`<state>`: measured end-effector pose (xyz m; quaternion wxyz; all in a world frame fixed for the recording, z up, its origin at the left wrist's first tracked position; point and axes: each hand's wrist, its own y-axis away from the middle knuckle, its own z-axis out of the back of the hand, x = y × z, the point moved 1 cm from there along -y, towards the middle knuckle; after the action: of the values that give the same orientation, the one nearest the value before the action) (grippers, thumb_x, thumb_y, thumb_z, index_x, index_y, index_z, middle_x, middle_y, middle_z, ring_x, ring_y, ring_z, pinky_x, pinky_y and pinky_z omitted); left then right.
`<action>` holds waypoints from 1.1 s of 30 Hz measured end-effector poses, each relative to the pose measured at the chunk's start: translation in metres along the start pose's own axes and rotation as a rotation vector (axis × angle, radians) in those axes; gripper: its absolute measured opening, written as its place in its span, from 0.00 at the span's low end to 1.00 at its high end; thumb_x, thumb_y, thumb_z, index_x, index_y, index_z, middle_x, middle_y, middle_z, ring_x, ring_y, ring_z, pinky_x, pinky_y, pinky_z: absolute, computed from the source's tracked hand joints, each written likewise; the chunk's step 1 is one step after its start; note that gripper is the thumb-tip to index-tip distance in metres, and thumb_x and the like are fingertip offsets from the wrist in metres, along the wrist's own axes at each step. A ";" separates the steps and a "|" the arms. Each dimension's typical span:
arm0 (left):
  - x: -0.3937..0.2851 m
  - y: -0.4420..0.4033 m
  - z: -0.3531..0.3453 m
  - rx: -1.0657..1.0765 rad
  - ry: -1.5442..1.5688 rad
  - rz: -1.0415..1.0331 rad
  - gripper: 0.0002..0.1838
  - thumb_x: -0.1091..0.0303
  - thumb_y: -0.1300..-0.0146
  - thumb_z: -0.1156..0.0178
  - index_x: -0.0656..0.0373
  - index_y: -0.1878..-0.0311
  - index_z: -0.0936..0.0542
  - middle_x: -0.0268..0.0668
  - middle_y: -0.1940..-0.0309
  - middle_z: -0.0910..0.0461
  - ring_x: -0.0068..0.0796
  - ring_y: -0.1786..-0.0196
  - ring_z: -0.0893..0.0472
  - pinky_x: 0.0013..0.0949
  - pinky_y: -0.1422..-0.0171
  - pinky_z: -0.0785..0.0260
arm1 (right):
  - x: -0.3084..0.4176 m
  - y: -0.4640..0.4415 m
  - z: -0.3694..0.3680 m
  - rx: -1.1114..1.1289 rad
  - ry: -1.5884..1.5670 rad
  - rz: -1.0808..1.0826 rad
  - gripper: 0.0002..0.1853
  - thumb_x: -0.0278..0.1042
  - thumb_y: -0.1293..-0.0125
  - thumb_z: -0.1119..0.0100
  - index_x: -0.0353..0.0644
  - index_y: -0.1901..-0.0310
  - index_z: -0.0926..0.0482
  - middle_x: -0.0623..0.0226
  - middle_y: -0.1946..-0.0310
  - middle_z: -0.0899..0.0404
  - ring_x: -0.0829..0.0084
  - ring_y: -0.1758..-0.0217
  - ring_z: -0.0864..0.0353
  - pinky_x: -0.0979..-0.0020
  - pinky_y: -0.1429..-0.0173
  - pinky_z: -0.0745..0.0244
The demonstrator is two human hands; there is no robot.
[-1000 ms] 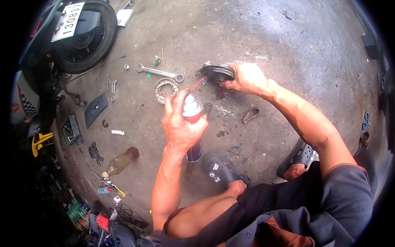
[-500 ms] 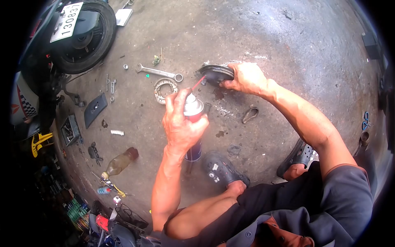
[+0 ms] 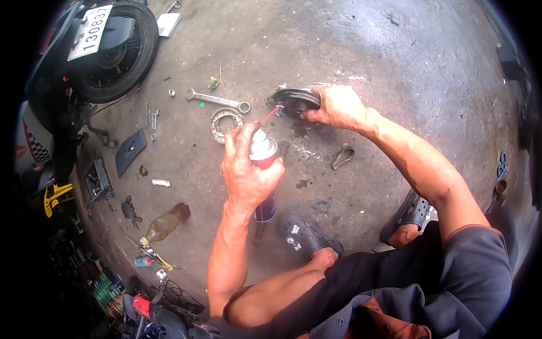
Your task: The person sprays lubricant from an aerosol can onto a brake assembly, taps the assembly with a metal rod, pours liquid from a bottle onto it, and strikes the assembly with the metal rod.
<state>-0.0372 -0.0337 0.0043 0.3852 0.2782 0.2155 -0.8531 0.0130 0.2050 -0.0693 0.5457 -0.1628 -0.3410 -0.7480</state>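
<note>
My left hand (image 3: 248, 166) is wrapped around a spray can (image 3: 263, 148), forefinger on its top. From the nozzle a thin red straw (image 3: 271, 114) points up and right, its tip at the near edge of a round, dark, dished metal part (image 3: 297, 101), possibly a brake plate. My right hand (image 3: 339, 107) grips that part by its right rim, thumb on the near side, and keeps it tilted above the floor. Left of it, a ring of brake shoes (image 3: 217, 125) lies on the concrete, partly hidden behind my left hand. A combination wrench (image 3: 217, 100) lies just beyond the shoes.
A motorbike wheel (image 3: 149, 53) stands at upper left. Along the left are a dark panel (image 3: 131, 151), an open box (image 3: 97, 179) and a bottle (image 3: 165, 225) on its side. A small loop-shaped part (image 3: 343, 158) lies near my clog (image 3: 302, 231).
The inside of the metal part looks more uneven and shiny than before. My left hand and the can have shifted very slightly left; my right hand stays almost still.
</note>
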 end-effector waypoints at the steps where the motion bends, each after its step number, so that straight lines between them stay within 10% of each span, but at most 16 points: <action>1: 0.000 0.000 0.000 -0.001 0.001 0.000 0.38 0.74 0.61 0.30 0.56 0.39 0.26 0.41 0.51 0.26 0.41 0.51 0.18 0.40 0.46 0.24 | 0.000 0.000 0.000 -0.003 -0.004 0.002 0.23 0.52 0.43 0.31 0.42 0.54 0.18 0.51 0.62 0.15 0.50 0.54 0.15 0.55 0.48 0.22; 33: 0.003 -0.011 0.013 -0.039 0.080 0.045 0.39 0.74 0.59 0.30 0.59 0.37 0.28 0.38 0.51 0.26 0.36 0.48 0.21 0.37 0.41 0.27 | -0.028 -0.002 -0.035 -0.156 -0.505 -0.274 0.34 0.56 0.44 0.28 0.34 0.47 0.21 0.47 0.51 0.17 0.52 0.46 0.17 0.57 0.41 0.24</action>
<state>-0.0516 -0.0358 0.0139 0.4009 0.3093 0.2410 -0.8280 0.0255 0.2014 -0.1118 0.3235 -0.3377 -0.4262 -0.7744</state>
